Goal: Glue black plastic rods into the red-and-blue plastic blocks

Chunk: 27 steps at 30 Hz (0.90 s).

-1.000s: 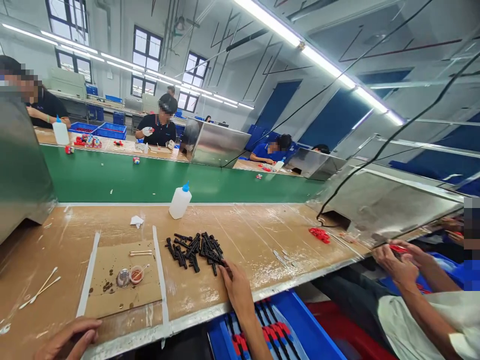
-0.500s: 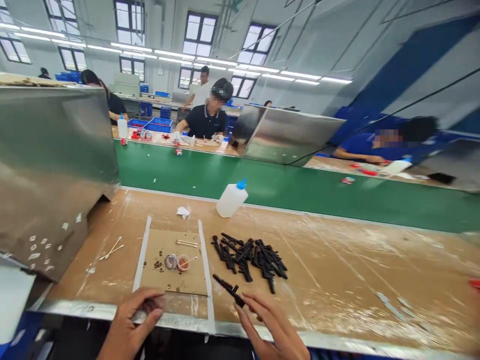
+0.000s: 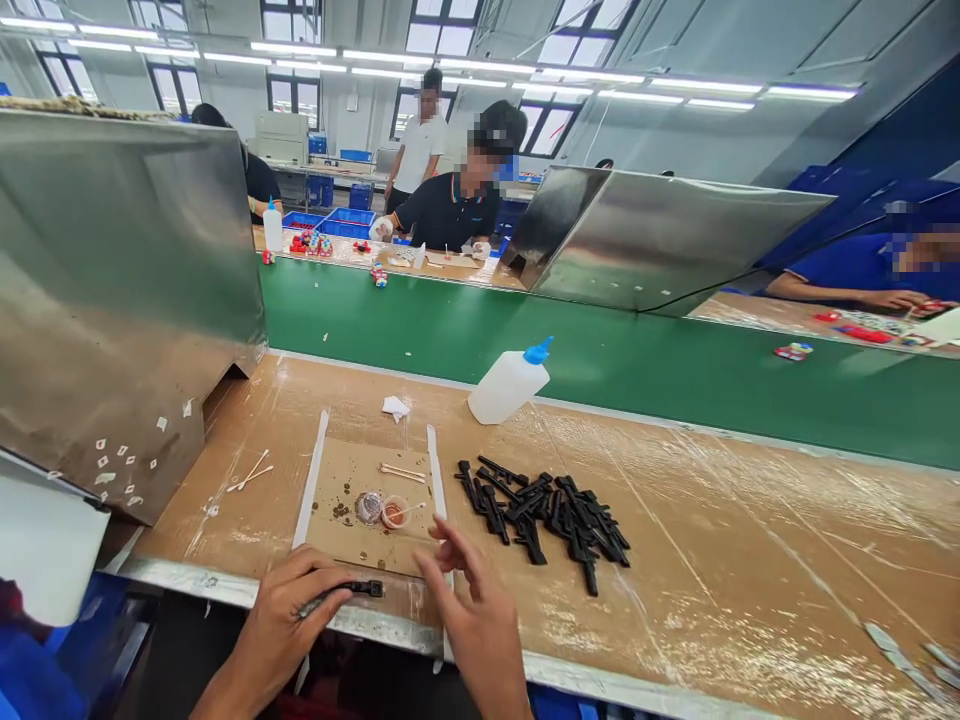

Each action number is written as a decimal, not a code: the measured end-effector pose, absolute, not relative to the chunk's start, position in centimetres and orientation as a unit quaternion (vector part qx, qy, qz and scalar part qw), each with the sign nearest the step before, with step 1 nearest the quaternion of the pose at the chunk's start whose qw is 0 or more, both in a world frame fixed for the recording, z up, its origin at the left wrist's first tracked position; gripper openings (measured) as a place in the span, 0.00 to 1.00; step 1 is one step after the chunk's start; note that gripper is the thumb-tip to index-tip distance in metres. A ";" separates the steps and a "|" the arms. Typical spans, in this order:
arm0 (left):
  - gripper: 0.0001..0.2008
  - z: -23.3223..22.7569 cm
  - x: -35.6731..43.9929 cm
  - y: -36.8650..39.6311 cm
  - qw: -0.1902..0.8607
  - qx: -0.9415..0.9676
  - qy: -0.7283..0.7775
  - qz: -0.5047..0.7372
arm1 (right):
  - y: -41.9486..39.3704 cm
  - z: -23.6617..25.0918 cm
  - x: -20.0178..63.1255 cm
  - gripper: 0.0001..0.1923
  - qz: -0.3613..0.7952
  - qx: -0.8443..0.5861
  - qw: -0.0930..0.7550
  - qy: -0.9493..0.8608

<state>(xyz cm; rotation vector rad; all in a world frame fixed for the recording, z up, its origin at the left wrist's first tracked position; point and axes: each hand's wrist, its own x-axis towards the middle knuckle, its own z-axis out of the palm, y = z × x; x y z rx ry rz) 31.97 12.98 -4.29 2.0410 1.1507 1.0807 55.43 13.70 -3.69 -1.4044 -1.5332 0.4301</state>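
Note:
My left hand [image 3: 300,600] is closed around a black toy gun [image 3: 367,589] near the table's front edge, with one end sticking out to the right. My right hand [image 3: 472,595] holds nothing; its fingers are apart, just right of that piece. Beyond the hands, a taped-down cardboard sheet [image 3: 337,540] bears a small cup of reddish-brown paint [image 3: 394,513] with a cotton swab in it. Beside this cup sits a second small cup [image 3: 368,508] with silvery contents. Two more cotton swabs [image 3: 403,472] lie on the cardboard. To the right is a pile of black toy guns [image 3: 547,505].
A white bottle with a blue tip [image 3: 510,385] stands near the green belt [image 3: 450,315]. A crumpled white tissue [image 3: 394,407] and crossed swabs [image 3: 251,472] lie on the table. A metal panel [image 3: 127,300] rises at the left. Co-workers sit across the belt.
The black toy gun has passed from my right hand to my left and moved leftward. My right hand has opened and shifted left. The camera view has turned and tilted slightly.

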 end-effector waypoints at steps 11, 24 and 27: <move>0.12 -4.8 32.3 13.1 0.203 0.822 0.411 0.338 | 17.5 -2.9 53.8 0.11 0.273 -0.588 0.480 -0.591; 0.13 -4.9 32.7 12.9 0.164 0.816 0.435 0.344 | 15.9 -3.6 55.5 0.06 0.131 -0.606 0.524 -0.584; 0.13 -4.8 32.8 13.0 0.159 0.815 0.436 0.347 | 15.6 -4.2 55.6 0.08 0.161 -0.610 0.561 -0.536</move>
